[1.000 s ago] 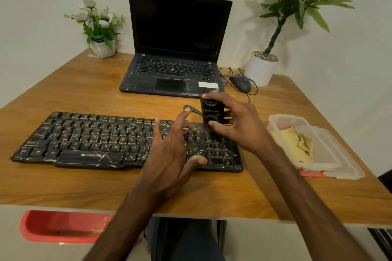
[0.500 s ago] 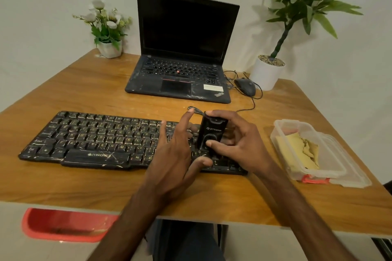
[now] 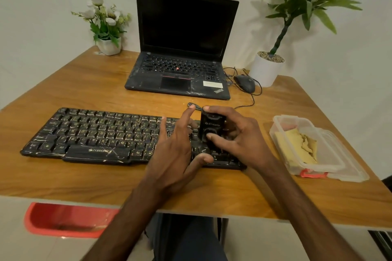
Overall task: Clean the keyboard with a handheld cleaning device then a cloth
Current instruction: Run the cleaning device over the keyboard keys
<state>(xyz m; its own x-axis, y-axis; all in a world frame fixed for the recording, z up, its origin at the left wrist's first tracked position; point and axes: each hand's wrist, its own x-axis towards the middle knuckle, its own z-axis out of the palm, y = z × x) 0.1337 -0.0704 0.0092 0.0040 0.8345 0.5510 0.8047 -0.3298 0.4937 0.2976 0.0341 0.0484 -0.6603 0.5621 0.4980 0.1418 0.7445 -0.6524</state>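
The keyboard (image 3: 95, 133) is black with worn, pale-streaked keys. It lies flat on the wooden table (image 3: 106, 82) with its long axis running left to right and its space bar edge toward the person. The near edge of the table is close in front of it.

The cleaning device (image 3: 212, 127) is a small black block standing over the right end of the keyboard. Its long axis runs from far to near and is tilted, with the upper end leaning toward the laptop (image 3: 180, 48) and the lower end down on the keys.

The right hand (image 3: 239, 140) grasps the device, with its forefinger hooked over the top end, its thumb pressed on the near face and its other fingers curled behind.

The left hand (image 3: 176, 148) is released and holds nothing. Its fingers are spread and nearly straight over the keys just left of the device, and its thumb lies at the front edge of the keyboard. Its forefinger rises beside the top of the device, though I cannot tell whether the two touch.

To the right, apart from the keyboard, is a clear plastic box (image 3: 318, 171) with a yellow cloth (image 3: 301, 148) crumpled inside. A mouse (image 3: 245, 82) sits beside the laptop.
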